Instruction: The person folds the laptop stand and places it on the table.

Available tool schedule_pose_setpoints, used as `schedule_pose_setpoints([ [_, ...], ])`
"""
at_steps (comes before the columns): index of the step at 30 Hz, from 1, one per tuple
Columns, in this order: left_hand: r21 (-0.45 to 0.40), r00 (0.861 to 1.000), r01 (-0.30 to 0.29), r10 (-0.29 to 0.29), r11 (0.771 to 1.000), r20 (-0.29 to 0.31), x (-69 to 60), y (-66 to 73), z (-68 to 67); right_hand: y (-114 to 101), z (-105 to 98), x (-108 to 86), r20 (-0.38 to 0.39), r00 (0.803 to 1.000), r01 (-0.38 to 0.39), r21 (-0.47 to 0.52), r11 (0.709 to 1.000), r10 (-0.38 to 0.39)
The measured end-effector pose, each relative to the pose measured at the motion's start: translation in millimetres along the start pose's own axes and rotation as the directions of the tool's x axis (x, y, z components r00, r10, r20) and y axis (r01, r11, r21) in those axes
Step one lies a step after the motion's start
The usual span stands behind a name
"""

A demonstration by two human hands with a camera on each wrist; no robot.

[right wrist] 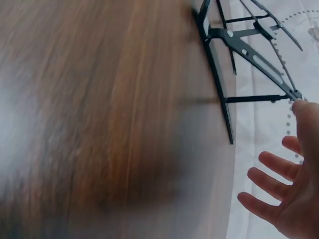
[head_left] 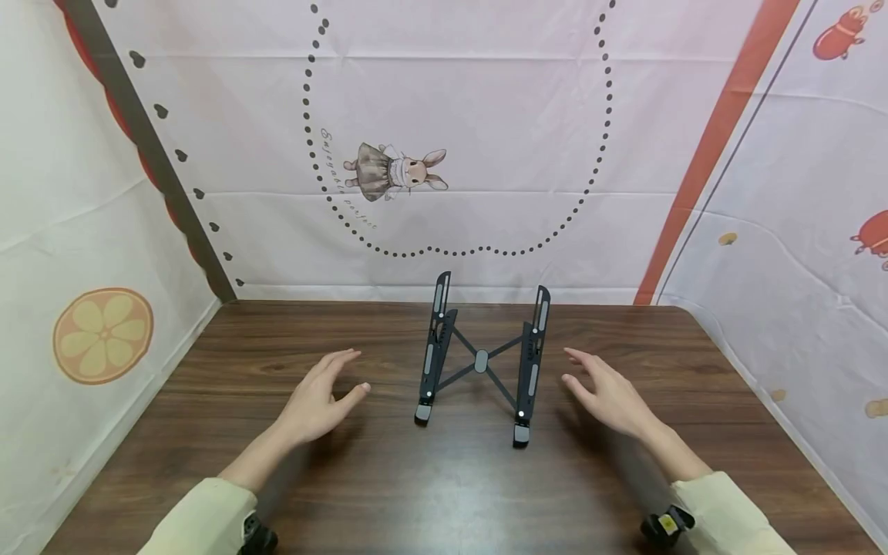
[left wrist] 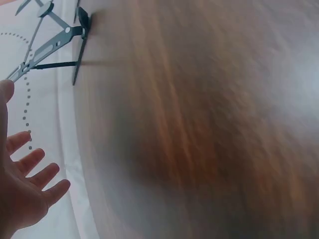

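Basically a folding stand, unfolded, standing mid-counter toward the back edge, between the two hands. Call it the black stand (head_left: 481, 361); counter (head_left: 430, 501) is wood-grain.

Left hand (head_left: 315, 405) is off its left side, right hand (head_left: 613, 397) nearer its right side. Neither touches it. Fingers on both are loosely extended, thumbs apart from them, nothing held. Wrist views show the other fingers slightly spread too.

Handling, my read: light for its size, slotted rails and thin bars, so it should lift easily. Bars look stiff; can't tell metal from plastic. Compliance is in the joints: expect the X-brace to scissor if the sides get squeezed. Not fragile overall, but don't lean on the thin struts. Black faces may be a bit slick; grey strips (head_left: 533, 380) look grippier.

Take hold: one hand per side, left rail (head_left: 433, 347) and right rail (head_left: 530, 358), about mid-length, thumb inboard. Keep fingers clear of the centre hub (head_left: 481, 362) and pivots, pinch risk. Front lips (head_left: 521, 435) look hinged, so poor lift points.
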State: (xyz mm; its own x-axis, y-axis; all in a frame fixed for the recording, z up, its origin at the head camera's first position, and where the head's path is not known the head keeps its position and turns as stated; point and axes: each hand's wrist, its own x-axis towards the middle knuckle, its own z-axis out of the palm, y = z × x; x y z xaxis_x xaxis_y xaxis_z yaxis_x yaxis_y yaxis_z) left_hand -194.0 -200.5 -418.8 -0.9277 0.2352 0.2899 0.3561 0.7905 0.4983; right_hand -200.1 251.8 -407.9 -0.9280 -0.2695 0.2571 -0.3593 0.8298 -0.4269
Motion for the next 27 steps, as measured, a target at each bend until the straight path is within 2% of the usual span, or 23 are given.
schedule_pose_setpoints([
  [7,-0.052,0.999,0.022,-0.024,0.998,-0.032,8.6,0.7,6.7,-9.5,4.3,4.5,-0.017,1.000,-0.009,0.090,0.996,0.011],
  [14,-0.096,0.998,0.038,-0.043,0.995,-0.050,15.9,0.9,18.1,-17.1,13.2,7.9,-0.020,0.998,-0.054,0.163,0.985,0.058],
  [23,-0.145,0.997,0.037,-0.046,0.989,-0.062,27.7,10.4,32.1,-23.7,18.7,13.8,-0.023,0.992,-0.115,0.278,0.954,0.127],
  [27,-0.167,0.997,0.038,-0.048,0.985,-0.056,34.1,14.7,38.8,-27.7,20.1,16.1,0.007,0.985,-0.162,0.351,0.922,0.171],
])
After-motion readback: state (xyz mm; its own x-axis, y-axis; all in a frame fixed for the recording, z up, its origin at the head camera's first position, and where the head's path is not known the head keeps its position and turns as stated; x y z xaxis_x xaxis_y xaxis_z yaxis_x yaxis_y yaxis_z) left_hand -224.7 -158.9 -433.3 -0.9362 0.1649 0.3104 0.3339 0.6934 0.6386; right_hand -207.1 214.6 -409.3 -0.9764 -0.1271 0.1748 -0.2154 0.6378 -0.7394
